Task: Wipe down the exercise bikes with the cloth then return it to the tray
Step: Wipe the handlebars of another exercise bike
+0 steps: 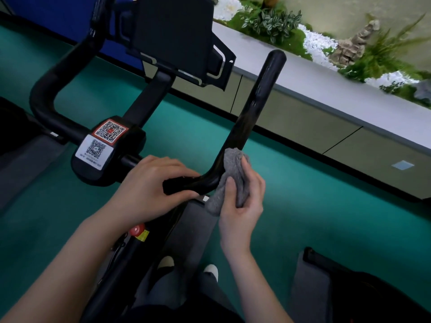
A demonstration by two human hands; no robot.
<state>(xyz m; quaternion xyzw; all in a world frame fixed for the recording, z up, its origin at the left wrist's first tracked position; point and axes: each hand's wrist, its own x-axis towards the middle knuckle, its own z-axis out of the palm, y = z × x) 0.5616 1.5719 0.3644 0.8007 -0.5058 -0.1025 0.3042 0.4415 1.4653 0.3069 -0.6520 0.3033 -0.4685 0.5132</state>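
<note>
The green floor [314, 217] filled most of the view, bordered on the far side by a long grey ledge [326, 85] carrying ferns, rocks and white pebbles. Over that floor stood one exercise bike [130, 127], seen from above the rider's side: its black handlebar [254, 106] looped out to the left and rose in a long right-hand horn, with a dark console screen [172, 36] on the stem and two QR code stickers [102, 141] on the centre block. A red knob [137, 230] showed lower on the frame, and part of a second machine [349, 287] sat at the lower right, too cropped to identify. The left hand [151, 185] was closed around the inner stub of the right-hand bar, steadying it. The right hand [242, 194] had its fingers [233, 190] wrapped around the grey cloth [231, 178], which was bunched and pressed against the bend where the horn turned upward, a loose corner hanging below. Judging by that position, the wipe was partway through this handlebar: the glossy horn above the cloth looked yet to be covered on this pass, though whether the left side, console or seat had been cleaned could not be told. No tray was in view, so the return of the cloth remained to be done.
</note>
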